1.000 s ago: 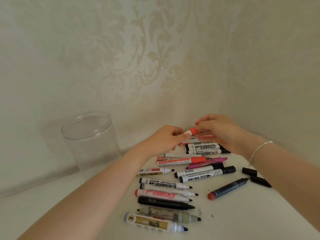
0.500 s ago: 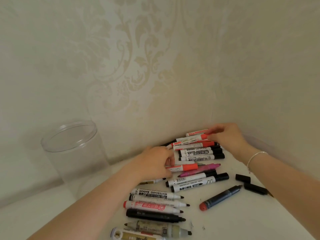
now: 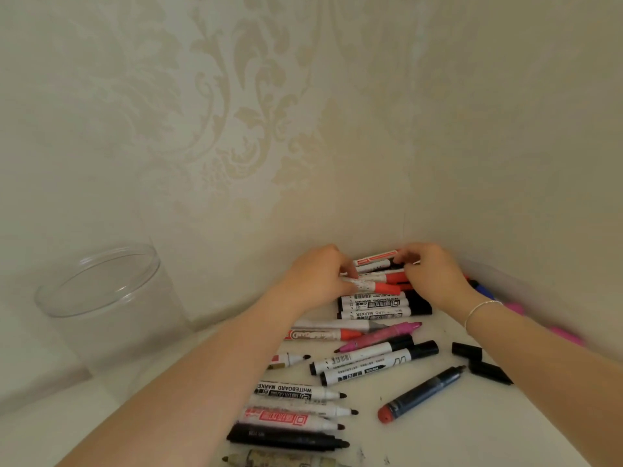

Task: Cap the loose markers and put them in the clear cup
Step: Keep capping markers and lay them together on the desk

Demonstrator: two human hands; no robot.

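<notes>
Nearest, a row of uncapped markers [image 3: 296,412] lies side by side on the white table [image 3: 438,443], tips pointing right, the black one [image 3: 286,437] close to the bottom edge. Right of them a dark blue marker [image 3: 421,394] with a red end lies slanted, and two loose black caps [image 3: 467,351] sit just beyond its tip, beside the right forearm. Further in, two white markers with black caps [image 3: 374,362] lie together, a pink marker [image 3: 381,336] just behind them, then a white one with an orange cap [image 3: 323,334].

At the far corner a stack of capped markers [image 3: 381,303] rests against the wall [image 3: 269,129]. The left hand [image 3: 317,278] has its fingers curled round the white barrel of an orange-capped marker [image 3: 371,285] on top of that stack. The right hand [image 3: 429,274], with a bracelet [image 3: 480,308] on the wrist, has its fingertips bent down onto the markers at the stack's right end; whether it actually grips one cannot be told. Blurred pink and blue markers [image 3: 485,293] show behind the right wrist.

The clear cup [image 3: 101,298] stands upright, well apart to the left, near the wall.
</notes>
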